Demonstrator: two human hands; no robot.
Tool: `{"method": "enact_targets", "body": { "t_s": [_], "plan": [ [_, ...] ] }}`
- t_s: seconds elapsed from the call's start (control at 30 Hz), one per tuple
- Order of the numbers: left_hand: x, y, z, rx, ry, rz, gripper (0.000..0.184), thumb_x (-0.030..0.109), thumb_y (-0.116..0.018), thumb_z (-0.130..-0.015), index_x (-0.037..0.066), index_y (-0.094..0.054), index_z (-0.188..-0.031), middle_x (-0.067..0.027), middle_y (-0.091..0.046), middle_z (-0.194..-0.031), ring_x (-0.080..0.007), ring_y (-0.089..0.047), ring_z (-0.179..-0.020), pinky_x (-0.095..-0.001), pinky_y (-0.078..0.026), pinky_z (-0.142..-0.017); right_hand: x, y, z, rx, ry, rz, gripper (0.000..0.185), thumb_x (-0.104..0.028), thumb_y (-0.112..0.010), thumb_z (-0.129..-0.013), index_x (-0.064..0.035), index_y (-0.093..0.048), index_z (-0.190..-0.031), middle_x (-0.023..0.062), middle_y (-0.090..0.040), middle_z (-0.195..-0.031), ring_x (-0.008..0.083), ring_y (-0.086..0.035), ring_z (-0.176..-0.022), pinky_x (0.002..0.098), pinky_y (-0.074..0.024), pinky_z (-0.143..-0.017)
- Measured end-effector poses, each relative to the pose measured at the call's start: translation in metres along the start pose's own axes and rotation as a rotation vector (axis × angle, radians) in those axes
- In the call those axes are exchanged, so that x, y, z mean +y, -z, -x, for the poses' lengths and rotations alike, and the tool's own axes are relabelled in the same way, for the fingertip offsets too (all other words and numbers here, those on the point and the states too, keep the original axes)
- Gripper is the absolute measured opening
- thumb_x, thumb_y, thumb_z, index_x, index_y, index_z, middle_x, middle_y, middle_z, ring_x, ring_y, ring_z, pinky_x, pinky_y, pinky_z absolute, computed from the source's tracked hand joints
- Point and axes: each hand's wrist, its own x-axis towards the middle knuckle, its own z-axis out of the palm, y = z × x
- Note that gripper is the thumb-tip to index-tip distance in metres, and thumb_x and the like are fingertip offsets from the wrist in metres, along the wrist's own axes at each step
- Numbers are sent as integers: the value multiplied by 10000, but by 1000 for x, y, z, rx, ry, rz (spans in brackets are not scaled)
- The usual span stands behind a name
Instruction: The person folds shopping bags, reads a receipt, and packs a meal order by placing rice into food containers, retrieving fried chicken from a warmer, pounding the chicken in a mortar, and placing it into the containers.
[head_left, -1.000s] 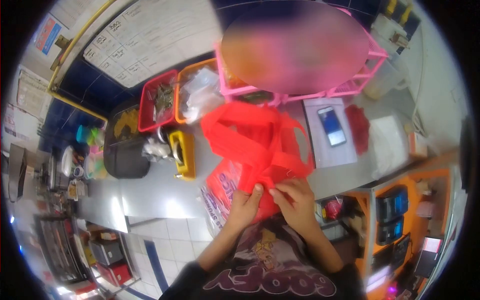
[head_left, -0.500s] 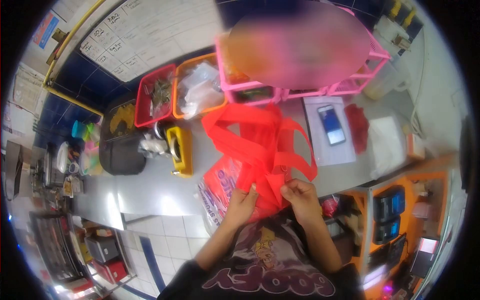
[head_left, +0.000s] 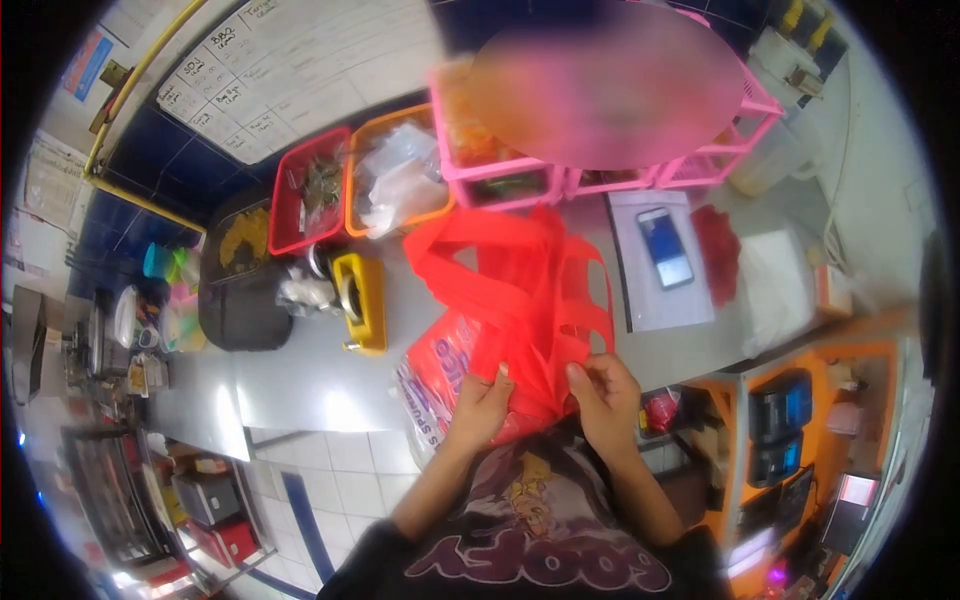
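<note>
A red fabric tote bag (head_left: 530, 300) with long loop handles lies at the counter's front edge, against my body. My left hand (head_left: 483, 408) pinches its near edge between thumb and fingers. On the other side of the opening, my right hand (head_left: 605, 395) pinches the red cloth as well. Under and left of the tote is a printed red-and-white plastic bag (head_left: 436, 370), partly covered. Whatever the tote holds inside is hidden by its folds.
A yellow tape dispenser (head_left: 362, 305) stands left of the bag. Behind are a red basket (head_left: 277, 215), an orange basket (head_left: 352, 205) and pink crates (head_left: 500, 172). On the right, a phone (head_left: 664, 247) rests on white paper (head_left: 640, 305), beside a red cloth (head_left: 714, 250).
My right hand has shifted slightly right and its grip on the cloth has changed a little. The tote's right handle has sagged inward. My left hand has hardly moved.
</note>
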Motion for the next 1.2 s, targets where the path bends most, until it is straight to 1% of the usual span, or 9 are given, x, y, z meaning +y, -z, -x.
{"method": "enact_targets", "body": {
  "t_s": [0.17,0.27,0.4,0.5,0.57,0.8,0.9,1.13,1.2],
  "plan": [
    [6,4,-1,37,-9,10,311,216,-470,-1069,-32,-638,-1151,-10,-670,-955,-69,-579,-849,-251,-485,-738,19,25,-2,265,266,-61,229,-15,-665,-933,-49,-465,-1040,33,-601,-839,67,-561,-647,197,-464,-555],
    [6,-2,-6,86,-61,36,300,186,-475,-1066,-41,-646,-1160,-19,-694,-1012,-70,-600,-897,-247,-497,-775,26,47,0,249,-7,-208,262,-5,-657,-932,-66,-445,-1073,77,-616,-943,96,-600,-744,224,-515,-612],
    [-1,2,-7,66,-92,-37,300,180,-480,-1063,-46,-655,-1155,-42,-704,-1054,-85,-612,-941,-263,-504,-805,37,45,5,343,73,32,288,-2,-679,-898,-58,-502,-1118,130,-622,-1022,194,-631,-885,331,-536,-731],
    [14,1,-5,43,91,-155,302,176,-488,-1059,-52,-645,-1177,-56,-704,-1087,-98,-617,-972,-275,-504,-832,-5,37,4,495,670,1143,323,-82,-712,-860,-60,-586,-1156,146,-639,-1089,279,-616,-1008,459,-474,-898],
    [5,2,-6,25,76,-158,314,198,-500,-1054,-61,-644,-1157,-72,-710,-1054,-109,-620,-956,-286,-504,-831,-24,38,1,-38,942,1377,359,-180,-720,-828,-57,-642,-1157,136,-659,-1110,306,-612,-1031,505,-395,-974],
    [7,-16,-6,28,-193,-170,334,272,-546,-1038,-39,-657,-1090,-87,-711,-942,-105,-603,-879,-298,-500,-775,-36,10,-7,-83,649,977,340,-229,-719,-811,-40,-660,-1087,108,-704,-1010,259,-657,-955,469,-399,-963],
    [14,-8,-2,-36,12,-298,325,284,-558,-1033,-25,-652,-1078,-69,-693,-898,-113,-598,-839,-310,-497,-747,-17,13,-5,-28,659,938,306,-200,-758,-790,-33,-659,-1027,127,-704,-974,294,-668,-832,446,-466,-862],
    [14,-14,-2,73,5,-51,304,281,-582,-1021,1,-665,-939,14,-585,-701,-53,-509,-671,-263,-435,-594,15,29,10,472,158,209,215,-56,-735,-826,-10,-627,-1005,110,-643,-869,294,-639,-736,391,-528,-728],
    [6,-13,-2,31,16,-68,312,271,-587,-1018,7,-662,-871,36,-540,-649,-39,-470,-621,-257,-403,-546,4,34,12,474,857,1279,288,-66,-737,-827,-8,-633,-1090,158,-675,-1009,316,-667,-861,377,-536,-792]
  ]
}}
